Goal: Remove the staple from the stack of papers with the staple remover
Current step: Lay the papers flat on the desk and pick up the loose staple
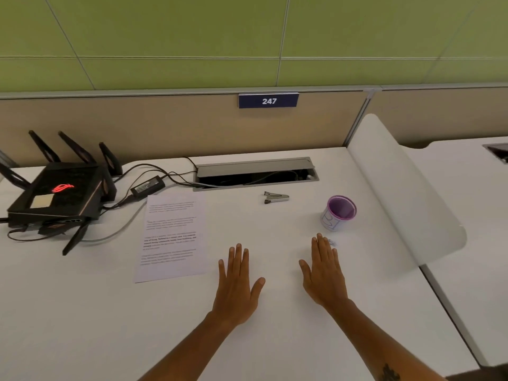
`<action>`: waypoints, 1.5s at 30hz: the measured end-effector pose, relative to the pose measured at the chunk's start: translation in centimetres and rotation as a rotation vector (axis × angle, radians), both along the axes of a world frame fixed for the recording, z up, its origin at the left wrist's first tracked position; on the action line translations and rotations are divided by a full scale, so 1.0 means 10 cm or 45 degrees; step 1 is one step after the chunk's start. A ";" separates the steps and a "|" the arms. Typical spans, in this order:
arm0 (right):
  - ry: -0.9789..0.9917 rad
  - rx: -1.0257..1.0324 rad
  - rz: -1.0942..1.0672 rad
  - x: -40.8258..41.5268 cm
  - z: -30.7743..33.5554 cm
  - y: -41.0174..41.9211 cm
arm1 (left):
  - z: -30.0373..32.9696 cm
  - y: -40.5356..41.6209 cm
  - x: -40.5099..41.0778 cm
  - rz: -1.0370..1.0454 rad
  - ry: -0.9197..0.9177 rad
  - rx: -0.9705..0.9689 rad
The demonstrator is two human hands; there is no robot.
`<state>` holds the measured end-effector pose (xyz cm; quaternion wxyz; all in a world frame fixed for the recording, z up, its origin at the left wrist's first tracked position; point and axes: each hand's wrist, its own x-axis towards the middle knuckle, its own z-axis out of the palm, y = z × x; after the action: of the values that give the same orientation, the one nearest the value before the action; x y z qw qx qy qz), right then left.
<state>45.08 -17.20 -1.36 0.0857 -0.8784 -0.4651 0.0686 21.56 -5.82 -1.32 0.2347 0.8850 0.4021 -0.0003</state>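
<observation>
Staple remover [276,197] beyond right hand [324,273] (untouched)

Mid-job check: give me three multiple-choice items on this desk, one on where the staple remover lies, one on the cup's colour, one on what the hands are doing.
1. The staple remover lies:
A. on the papers
B. in front of the cable hatch, left of the cup
C. inside the cup

2. The inside of the cup is:
A. purple
B. green
C. black

3. The left hand and right hand are:
A. gripping the remover
B. lifting the papers
C. flat on the desk, holding nothing

Answers:
1. B: it sits on bare desk between the hatch and the cup, apart from the papers.
2. A: its rim and inner wall show purple.
3. C: the fingers are straight and spread.
</observation>
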 end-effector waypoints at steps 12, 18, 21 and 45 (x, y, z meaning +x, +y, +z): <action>-0.041 -0.051 -0.106 0.41 0.00 -0.19 | -0.14 0.02 0.24 0.055 0.016 -0.030; -0.078 -0.130 -0.257 0.60 -0.12 -0.27 | -0.33 -0.05 0.26 0.117 0.008 0.098; -0.074 -0.176 -0.297 0.58 -0.19 -0.22 | -0.35 -0.09 0.28 0.123 0.038 0.174; -0.069 -0.156 -0.249 0.51 -0.29 0.13 | -0.31 -0.09 0.32 0.141 0.084 0.242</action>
<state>50.23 -15.85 -4.22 0.0254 -0.9248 -0.3742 0.0644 24.74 -6.71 -4.38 0.1362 0.8792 0.4560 0.0217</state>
